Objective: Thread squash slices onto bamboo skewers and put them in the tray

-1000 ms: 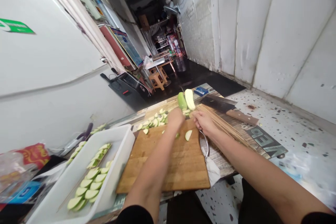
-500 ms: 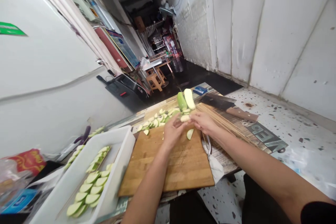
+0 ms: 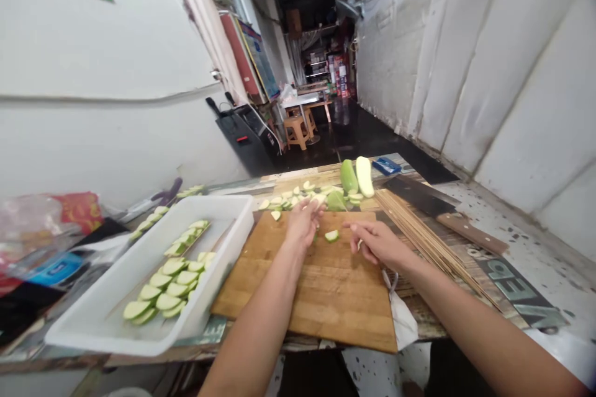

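Note:
My left hand (image 3: 303,221) is closed at the far edge of the wooden cutting board (image 3: 342,298), pinching a pale slice of green squash (image 3: 319,198). To the right, my right hand (image 3: 376,240) hovers over the board, index finger stretched left and the other fingers loosely curled; I see nothing in it. Between the hands a cut squash piece (image 3: 331,236) lies on the board. Behind my left hand, more slices (image 3: 284,200) are heaped. A whole green squash (image 3: 348,177) and a pale, cut-faced half (image 3: 364,177) lie beyond them.
Left of the board stands a white plastic tray (image 3: 153,347) with skewered slices (image 3: 177,279). Bamboo skewers (image 3: 419,236) lie on the right, beside a cleaver (image 3: 421,198) with a wooden handle. A blue packet (image 3: 386,165) is at the back. Plastic bags (image 3: 51,236) sit far left.
My hands were together over the slices; now they are apart. My right hand has drawn back to the right. The camera view has turned left and levelled.

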Motion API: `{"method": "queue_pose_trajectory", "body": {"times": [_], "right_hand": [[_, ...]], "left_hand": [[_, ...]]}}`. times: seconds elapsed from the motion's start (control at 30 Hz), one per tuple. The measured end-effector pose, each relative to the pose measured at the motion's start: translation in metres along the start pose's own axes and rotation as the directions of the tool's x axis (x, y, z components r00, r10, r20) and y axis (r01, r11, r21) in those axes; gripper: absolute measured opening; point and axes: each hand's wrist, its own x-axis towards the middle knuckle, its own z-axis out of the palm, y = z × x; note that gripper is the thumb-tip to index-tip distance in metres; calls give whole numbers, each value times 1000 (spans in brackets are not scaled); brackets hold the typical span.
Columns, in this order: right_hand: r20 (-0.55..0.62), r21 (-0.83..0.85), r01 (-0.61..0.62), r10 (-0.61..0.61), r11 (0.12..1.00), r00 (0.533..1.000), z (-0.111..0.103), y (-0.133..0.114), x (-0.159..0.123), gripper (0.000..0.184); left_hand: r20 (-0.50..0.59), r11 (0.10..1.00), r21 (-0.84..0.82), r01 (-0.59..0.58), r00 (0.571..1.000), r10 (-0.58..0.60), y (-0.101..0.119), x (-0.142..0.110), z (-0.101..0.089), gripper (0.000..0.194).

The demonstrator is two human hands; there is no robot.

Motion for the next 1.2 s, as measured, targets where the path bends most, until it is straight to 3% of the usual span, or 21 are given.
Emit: {"method": "queue_pose_trajectory", "body": {"times": [0.03, 0.1, 0.17, 0.23, 0.3, 0.37, 0.43, 0.53, 0.73, 0.97, 1.2], "right_hand": [[58, -4, -27, 27, 1000, 998, 4, -1, -2, 43], [59, -9, 14, -13, 1000, 998, 10, -2, -5, 49], [-52, -30, 160, -162, 987, 985, 12, -3, -8, 44], [-168, -58, 303, -308, 951, 936, 10, -5, -12, 37], [-217, -57, 358, -362, 932, 907, 6, -9, -16, 37], [-164, -22, 302, -301, 953, 939, 4, -12, -19, 43], [-64, 3, 160, -160, 987, 985, 7, -10, -18, 46], [-43, -28, 20, -21, 999, 999, 16, 0, -13, 38], [-71, -112, 25, -33, 993, 997, 28, 18, -3, 36], [-191, -129, 55, -80, 990, 978, 30, 18, 0, 39], [-212, -149, 74, -105, 986, 972, 29, 18, 1, 38]], "left_hand": [[-14, 1000, -29, 9, 1000, -10, 2, 2, -2, 14], [-8, 996, -81, 29, 1000, -30, 5, 5, -5, 11], [7, 991, -129, 41, 999, -41, 6, 6, -5, 9], [16, 984, -172, 46, 999, -44, 5, 6, -4, 10], [9, 980, -193, 54, 999, -53, 4, 6, -4, 10], [-6, 982, -176, 64, 998, -66, 4, 7, -5, 7], [-29, 988, -141, 62, 997, -67, 4, 8, -8, 7], [-67, 991, -118, 55, 996, -63, 6, 10, -11, 8], [-84, 995, -76, 67, 994, -73, 6, 10, -10, 9], [-58, 994, -34, 106, 992, -108, 7, 4, -6, 6], [-48, 991, -27, 131, 990, -132, 6, 5, -5, 6]]}}
